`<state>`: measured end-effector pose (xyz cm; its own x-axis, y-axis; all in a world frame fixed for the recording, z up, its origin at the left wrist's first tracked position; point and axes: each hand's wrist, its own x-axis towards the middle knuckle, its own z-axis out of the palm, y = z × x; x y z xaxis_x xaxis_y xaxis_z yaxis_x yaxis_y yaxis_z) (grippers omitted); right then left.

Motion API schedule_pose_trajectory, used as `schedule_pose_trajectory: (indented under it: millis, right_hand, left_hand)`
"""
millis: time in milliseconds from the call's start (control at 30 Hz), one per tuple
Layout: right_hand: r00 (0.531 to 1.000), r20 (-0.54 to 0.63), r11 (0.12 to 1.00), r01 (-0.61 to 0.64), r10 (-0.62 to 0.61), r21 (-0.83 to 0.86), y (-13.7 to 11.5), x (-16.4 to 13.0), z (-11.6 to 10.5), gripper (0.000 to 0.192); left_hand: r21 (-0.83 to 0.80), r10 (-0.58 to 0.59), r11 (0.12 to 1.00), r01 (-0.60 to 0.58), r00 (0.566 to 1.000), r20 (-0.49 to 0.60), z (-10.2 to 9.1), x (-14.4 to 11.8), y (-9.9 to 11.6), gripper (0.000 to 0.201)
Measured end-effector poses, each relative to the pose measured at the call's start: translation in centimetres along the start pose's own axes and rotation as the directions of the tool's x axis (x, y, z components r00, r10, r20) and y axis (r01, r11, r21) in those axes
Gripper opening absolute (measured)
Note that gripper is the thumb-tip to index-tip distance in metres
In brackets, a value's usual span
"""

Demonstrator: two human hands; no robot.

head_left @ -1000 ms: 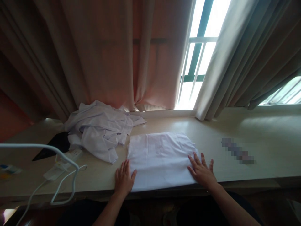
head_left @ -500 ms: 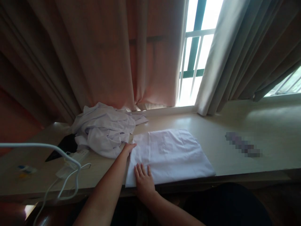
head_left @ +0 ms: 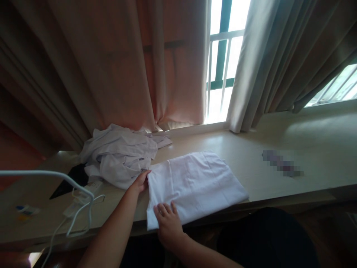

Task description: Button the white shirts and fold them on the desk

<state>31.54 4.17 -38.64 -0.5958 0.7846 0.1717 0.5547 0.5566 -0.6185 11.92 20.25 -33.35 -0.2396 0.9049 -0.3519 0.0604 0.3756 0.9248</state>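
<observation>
A folded white cloth [head_left: 195, 184] lies flat on the pale wooden table [head_left: 279, 193] in front of me. My left hand [head_left: 141, 181] reaches to the cloth's far left corner and touches its edge, fingers together. My right hand [head_left: 167, 219] rests flat on the cloth's near left corner, fingers spread, at the table's front edge. A crumpled pile of white garments [head_left: 119, 154] sits just left of the folded cloth, close to my left hand.
A white power strip [head_left: 83, 190] with a looping white cable [head_left: 80, 219] lies at the left, next to a dark flat object [head_left: 68, 180]. A small packet [head_left: 26, 210] sits far left. Curtains [head_left: 111, 74] and a barred window [head_left: 220, 67] stand behind the table.
My right hand moved from the cloth's right side to its near left corner. My left hand went from the near left edge to the far left corner. The cloth now lies slightly turned.
</observation>
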Motion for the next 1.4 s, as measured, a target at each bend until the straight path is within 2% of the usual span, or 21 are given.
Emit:
schedule_pose_trajectory:
  millis: [100,200,300,367,433,467,533,600,633,700,767,867,967,1067,1200,1267,1400]
  right_hand:
    - [1.000,-0.018,0.990,-0.010,0.013,0.140,-1.0,-0.8,-1.3,0.066]
    - [0.994,-0.098,0.944,-0.017,0.053,0.331,-1.7,-0.7,-2.7,0.055]
    - [0.967,-0.241,0.808,0.075,0.085,0.585,-1.9,-0.2,-4.6,0.047]
    - [0.941,-0.292,0.680,0.101,0.172,0.726,-1.9,0.1,-5.9,0.050]
    - [0.904,-0.263,0.527,0.050,0.337,0.848,-1.5,0.1,-7.1,0.058]
    - [0.871,-0.227,0.435,0.017,0.435,0.900,-1.3,0.0,-7.6,0.063]
    - [0.772,-0.146,0.228,0.001,0.619,0.974,-0.5,-0.3,-8.5,0.070]
    - [0.672,-0.084,0.035,0.085,0.736,0.996,0.6,-0.5,-9.2,0.075]
    - [0.640,-0.058,-0.049,0.148,0.767,0.988,1.2,-0.6,-9.5,0.077]
    - [0.618,-0.020,-0.192,0.275,0.786,0.942,2.5,-0.9,-10.4,0.080]
    - [0.613,-0.003,-0.287,0.375,0.790,0.881,3.7,-1.2,-11.3,0.080]
    - [0.571,-0.015,-0.328,0.493,0.821,0.806,5.4,-1.9,-12.6,0.078]
    - [0.505,-0.024,-0.305,0.558,0.863,0.772,7.1,-2.7,-13.3,0.076]
    - [0.445,-0.029,-0.267,0.587,0.895,0.764,9.1,-3.6,-13.4,0.074]
    - [0.356,-0.024,-0.209,0.603,0.934,0.770,11.8,-4.7,-13.2,0.073]
    - [0.325,-0.019,-0.193,0.605,0.946,0.772,13.0,-5.2,-13.1,0.072]
    - [0.322,-0.032,-0.188,0.628,0.946,0.755,14.8,-5.9,-12.9,0.069]
  left_hand:
    - [-0.089,-0.063,0.994,0.065,0.998,0.023,-0.9,-1.1,0.6,0.019]
    - [-0.176,-0.091,0.980,0.098,0.995,0.049,-1.4,-1.6,2.1,0.022]
    - [-0.248,-0.094,0.963,0.110,0.993,0.077,-0.8,-1.2,4.6,0.027]
    - [-0.279,-0.084,0.954,0.108,0.992,0.096,0.4,-0.5,6.5,0.028]
    - [-0.290,-0.072,0.952,0.101,0.991,0.110,2.3,0.3,8.5,0.028]
    - [-0.286,-0.068,0.953,0.099,0.991,0.114,3.4,0.7,9.5,0.028]
    - [-0.263,-0.055,0.961,0.084,0.992,0.116,6.2,1.5,11.4,0.027]
    - [-0.222,-0.028,0.974,0.053,0.993,0.116,9.3,2.0,12.9,0.026]
    - [-0.195,-0.011,0.980,0.034,0.993,0.119,11.0,2.2,13.6,0.025]
    - [-0.132,0.020,0.991,-0.001,0.990,0.137,14.5,2.4,14.6,0.024]
    - [-0.061,0.036,0.998,-0.026,0.985,0.170,18.1,2.5,15.2,0.024]
    - [0.047,0.042,0.998,-0.053,0.976,0.213,23.1,2.7,15.3,0.024]
    - [0.153,0.030,0.986,-0.067,0.972,0.232,27.6,2.9,14.6,0.022]
    - [0.249,0.006,0.966,-0.071,0.968,0.249,31.2,3.3,13.4,0.020]
    - [0.361,-0.033,0.930,-0.064,0.965,0.258,34.9,4.1,11.5,0.024]
    - [0.406,-0.053,0.912,-0.057,0.965,0.256,36.3,4.6,10.5,0.025]
    - [0.473,-0.085,0.880,-0.046,0.964,0.252,38.2,5.7,8.6,0.028]
